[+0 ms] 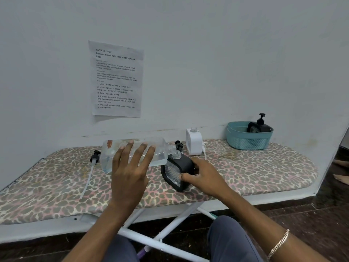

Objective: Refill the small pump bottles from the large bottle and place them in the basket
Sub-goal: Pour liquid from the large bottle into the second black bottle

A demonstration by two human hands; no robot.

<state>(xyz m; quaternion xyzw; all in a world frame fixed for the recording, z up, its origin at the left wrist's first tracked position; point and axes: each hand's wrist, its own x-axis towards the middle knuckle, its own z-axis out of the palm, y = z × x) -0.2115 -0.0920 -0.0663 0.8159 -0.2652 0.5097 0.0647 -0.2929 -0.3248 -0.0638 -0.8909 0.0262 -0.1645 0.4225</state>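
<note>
On the ironing board [264, 167], left hand [130, 171] gripped the large bottle [111, 156], tipped neck-to-mouth over the small black bottle [175, 171]. Right hand [204, 173] clasped that one steady, likely for pouring. Basket [249, 140] well apart.

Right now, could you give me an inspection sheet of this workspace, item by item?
Surface: ironing board with a leopard-print cover, set against the wall.
Job's things: large clear bottle tipped on its side, neck at the open mouth of the black small bottle; white small bottle stands open behind; teal basket holds one black pump bottle; a black pump with its tube lies at left; a second pump lies near the white small bottle.
Clutter: nothing seen.
Hands: left hand holds the large clear bottle; right hand grips the black small bottle.
Cables: nothing seen.
Surroundings: printed sheet on the wall; bare feet at the right edge.
</note>
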